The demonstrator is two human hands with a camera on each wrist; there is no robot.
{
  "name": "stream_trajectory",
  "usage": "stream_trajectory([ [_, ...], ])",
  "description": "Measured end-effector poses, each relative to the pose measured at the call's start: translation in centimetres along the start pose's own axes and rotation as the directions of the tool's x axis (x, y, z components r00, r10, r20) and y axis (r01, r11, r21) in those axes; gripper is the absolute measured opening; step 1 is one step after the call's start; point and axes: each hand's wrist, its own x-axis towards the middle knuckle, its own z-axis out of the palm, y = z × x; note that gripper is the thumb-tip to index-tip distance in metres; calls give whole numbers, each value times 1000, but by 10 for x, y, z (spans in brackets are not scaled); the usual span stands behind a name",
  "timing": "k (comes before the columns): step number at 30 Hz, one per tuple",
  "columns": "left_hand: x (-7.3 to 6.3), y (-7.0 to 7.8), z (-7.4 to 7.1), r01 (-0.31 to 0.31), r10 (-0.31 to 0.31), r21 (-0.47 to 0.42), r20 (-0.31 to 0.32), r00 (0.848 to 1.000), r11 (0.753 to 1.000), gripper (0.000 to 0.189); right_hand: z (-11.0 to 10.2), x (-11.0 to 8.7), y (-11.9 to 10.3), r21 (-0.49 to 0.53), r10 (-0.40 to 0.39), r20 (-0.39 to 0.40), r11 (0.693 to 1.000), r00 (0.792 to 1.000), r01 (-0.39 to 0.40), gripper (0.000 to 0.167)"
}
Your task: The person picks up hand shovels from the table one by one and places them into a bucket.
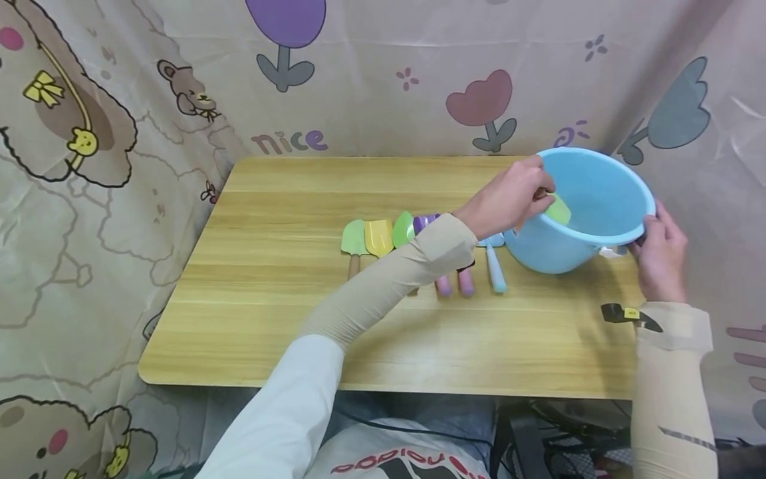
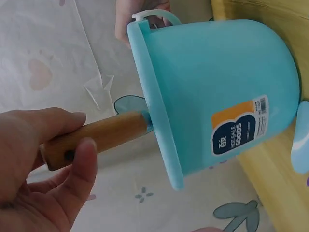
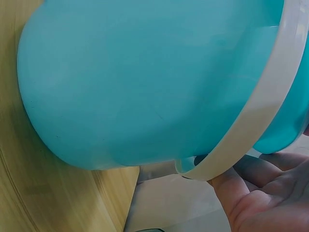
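A light-blue bucket stands at the right side of the table. Over its near-left rim, my left hand pinches the wooden handle of a spatula between thumb and fingers. The spatula's light-green head shows inside the bucket mouth, while its handle sticks out past the rim in the left wrist view. On the other side, my right hand grips the bucket's rim, with the thumb by the white carrying handle.
Left of the bucket lies a row of tools: a green spatula, a yellow one, a rounder green head, a purple-striped piece and a blue shovel. My left forearm covers part of the row. A patterned curtain hangs behind the table.
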Motion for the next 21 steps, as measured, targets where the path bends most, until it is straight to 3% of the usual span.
stream_trajectory([
  [6, 18, -5, 8, 72, -70, -100, 28, 997, 992, 30, 0, 2, 0, -64, 3, -20, 998, 1000, -5, 49],
  [11, 26, -14, 15, 39, -33, -119, 57, 998, 992, 36, 3, 4, 0, -89, 1, -26, 996, 1000, -4, 49],
  [13, 28, -16, 17, 52, -43, -145, 70, 997, 988, 38, 3, 4, 0, -104, 4, -33, 995, 999, -7, 49],
  [21, 38, -17, 25, 219, -207, -225, 73, 976, 950, 31, 2, 2, -1, -112, -4, -44, 994, 999, -1, 50],
])
